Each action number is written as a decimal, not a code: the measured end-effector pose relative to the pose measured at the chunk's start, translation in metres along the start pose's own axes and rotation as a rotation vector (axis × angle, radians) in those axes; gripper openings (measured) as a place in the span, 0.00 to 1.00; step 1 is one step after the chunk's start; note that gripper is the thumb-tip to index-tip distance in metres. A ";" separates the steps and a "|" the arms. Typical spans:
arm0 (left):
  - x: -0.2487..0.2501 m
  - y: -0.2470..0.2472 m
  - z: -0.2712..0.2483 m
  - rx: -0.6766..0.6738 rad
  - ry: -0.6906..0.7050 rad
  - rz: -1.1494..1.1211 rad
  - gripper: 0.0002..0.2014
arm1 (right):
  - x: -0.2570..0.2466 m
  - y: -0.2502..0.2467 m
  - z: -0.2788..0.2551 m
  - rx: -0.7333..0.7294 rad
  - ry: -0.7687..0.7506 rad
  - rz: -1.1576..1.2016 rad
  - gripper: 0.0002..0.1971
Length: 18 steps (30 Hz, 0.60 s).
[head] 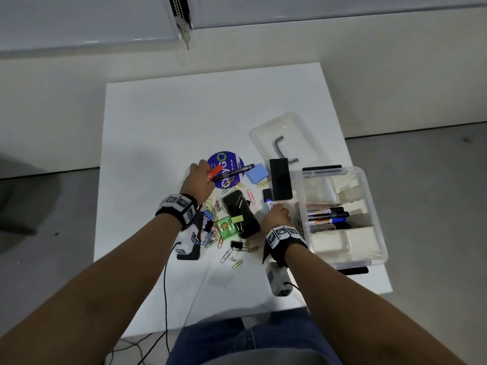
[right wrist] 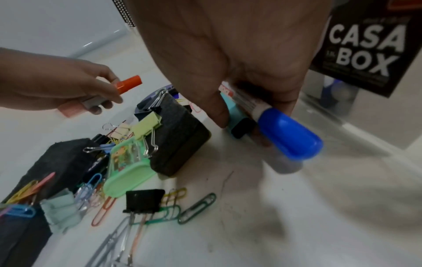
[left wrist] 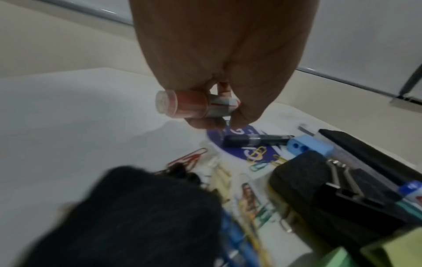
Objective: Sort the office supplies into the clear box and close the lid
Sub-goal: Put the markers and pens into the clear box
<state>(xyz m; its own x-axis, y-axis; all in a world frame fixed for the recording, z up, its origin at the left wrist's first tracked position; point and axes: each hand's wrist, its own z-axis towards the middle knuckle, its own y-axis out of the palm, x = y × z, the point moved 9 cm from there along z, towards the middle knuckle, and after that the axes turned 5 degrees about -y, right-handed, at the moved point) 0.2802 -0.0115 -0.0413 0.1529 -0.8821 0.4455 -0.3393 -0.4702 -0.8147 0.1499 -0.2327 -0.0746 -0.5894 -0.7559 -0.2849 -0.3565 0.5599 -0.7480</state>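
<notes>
My left hand point(head: 203, 175) grips an orange-capped marker point(head: 215, 172) just above a round purple sticker point(head: 225, 169); the marker's capped end point(left wrist: 180, 104) sticks out from my fingers. A black marker point(head: 233, 173) lies on the sticker. Beside the clear box point(head: 369, 180), my right hand point(head: 275, 209) holds a blue-capped marker point(right wrist: 287, 133) and a teal highlighter with a black cap point(right wrist: 239, 124) low over the table. The box stands open at the right with several markers point(head: 326, 217) in its middle compartment. Its clear lid point(head: 284, 138) lies behind it.
Between my hands lie a black eraser point(head: 239, 214) with binder clips point(right wrist: 146, 126) on it, a green case point(head: 225, 227) and several coloured paper clips point(head: 232, 254). A blue sharpener point(head: 257, 173) and a black block point(head: 280, 179) sit near the lid. The white table point(head: 158, 127) ends just right of the box.
</notes>
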 end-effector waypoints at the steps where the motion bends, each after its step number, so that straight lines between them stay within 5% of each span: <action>1: 0.011 0.006 0.005 -0.021 0.011 0.042 0.19 | 0.002 0.002 0.000 -0.036 0.011 0.008 0.22; 7: 0.045 0.045 0.022 -0.134 0.058 0.274 0.20 | -0.006 -0.012 -0.016 -0.229 0.000 0.149 0.26; 12: 0.044 0.040 0.016 -0.108 0.054 0.238 0.19 | -0.033 -0.072 -0.053 -0.257 -0.297 0.197 0.19; 18: 0.078 -0.004 -0.019 0.055 0.092 0.057 0.14 | 0.000 -0.196 -0.074 0.009 -0.526 -0.214 0.21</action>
<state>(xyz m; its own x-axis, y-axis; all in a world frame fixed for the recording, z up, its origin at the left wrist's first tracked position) 0.2756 -0.0776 0.0035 0.0479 -0.9023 0.4284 -0.2928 -0.4228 -0.8576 0.1660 -0.3167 0.1162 -0.0636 -0.9209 -0.3845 -0.4208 0.3741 -0.8264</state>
